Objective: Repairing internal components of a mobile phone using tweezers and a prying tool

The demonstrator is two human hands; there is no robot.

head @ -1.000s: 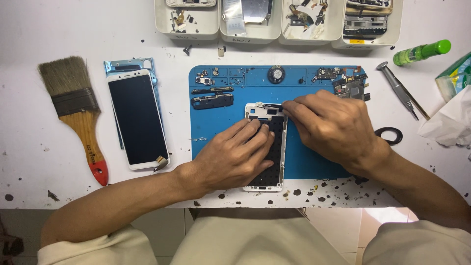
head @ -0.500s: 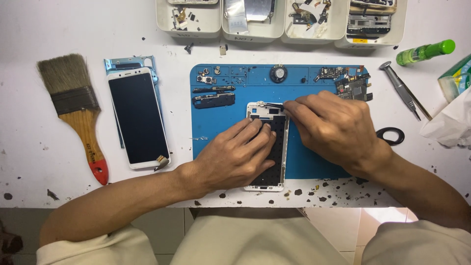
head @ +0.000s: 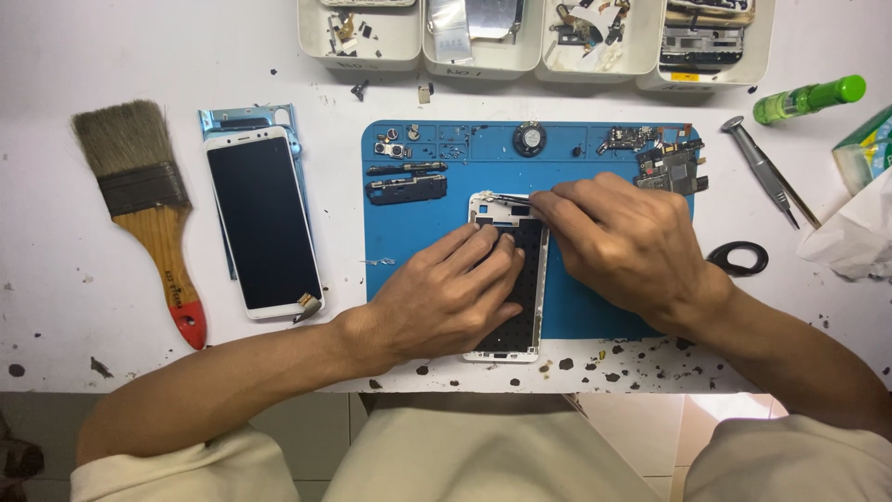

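A white phone frame (head: pixel 522 279) with a dark inside lies on the blue work mat (head: pixel 409 251). My left hand (head: pixel 446 296) rests flat on it, fingers pressing its left side and holding it down. My right hand (head: pixel 627 246) is closed on thin metal tweezers (head: pixel 506 198), whose tips touch the upper left corner of the frame. Much of the frame is hidden under both hands.
A white-fronted phone (head: pixel 265 221) lies on a blue-grey back cover left of the mat, a paintbrush (head: pixel 149 204) further left. Small parts and a circuit board (head: pixel 671 167) sit on the mat's top. Several white bins (head: pixel 520 56) line the back; a screwdriver (head: pixel 767 172), green bottle (head: pixel 808 98), black ring (head: pixel 739 257) and tissue (head: pixel 855 232) are at right.
Both hands stay on the phone frame. The tweezers' tips have shifted slightly left along the top edge of the frame.
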